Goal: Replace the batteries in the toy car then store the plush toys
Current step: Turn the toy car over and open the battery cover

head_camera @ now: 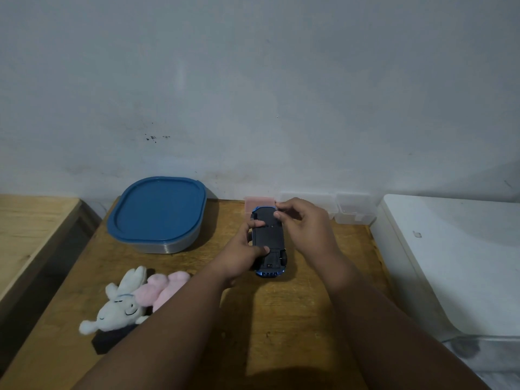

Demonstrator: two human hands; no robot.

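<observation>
Over the wooden table (281,319), the left hand (242,257) grips the upturned toy car (268,235) while the right hand (304,220) pinches its far end; best hold it steady and work the underside open gently.

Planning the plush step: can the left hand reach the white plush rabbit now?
Likely not yet: the left hand grips the upturned blue toy car; otherwise the white plush rabbit lies unobstructed.

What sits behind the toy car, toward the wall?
A small pink box stands behind the upturned toy car, by the wall. The car and the right hand cover its lower part; its contents cannot be seen.
</observation>
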